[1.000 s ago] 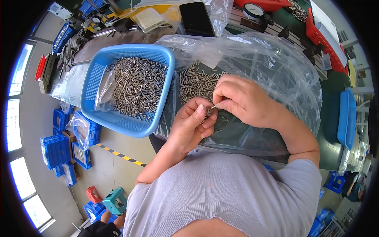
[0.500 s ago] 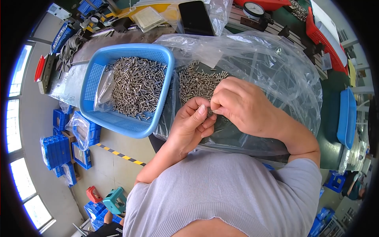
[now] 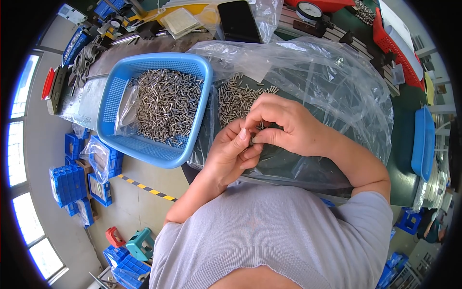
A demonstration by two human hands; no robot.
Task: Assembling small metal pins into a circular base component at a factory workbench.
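Observation:
My left hand [image 3: 230, 150] has its fingers curled, with thumb and forefinger pinching a small dark metal part [image 3: 251, 139]. My right hand [image 3: 293, 126] meets it from the right; its thumb tip is at the part and its bent forefinger arches over toward the left fingertips. The fingers partly cover the part, so its exact shape is hidden. Just beyond both hands, a pile of small metal pins [image 3: 235, 98] lies on the dark green tabletop. To the left stands a blue plastic basket [image 3: 161, 59] with many similar pins [image 3: 168, 103] heaped inside.
A clear plastic sheet [image 3: 337, 77] spreads over the table around the pile. A black phone [image 3: 238, 21] and a dial gauge [image 3: 309, 11] are at the back. A red basket [image 3: 397, 55] and blue tray [image 3: 423, 144] stand right. Blue crates [image 3: 67, 183] sit on the floor left.
My right hand has shifted slightly left and turned, its thumb now stretched toward the part and its forefinger raised in an arch. My left hand has barely moved.

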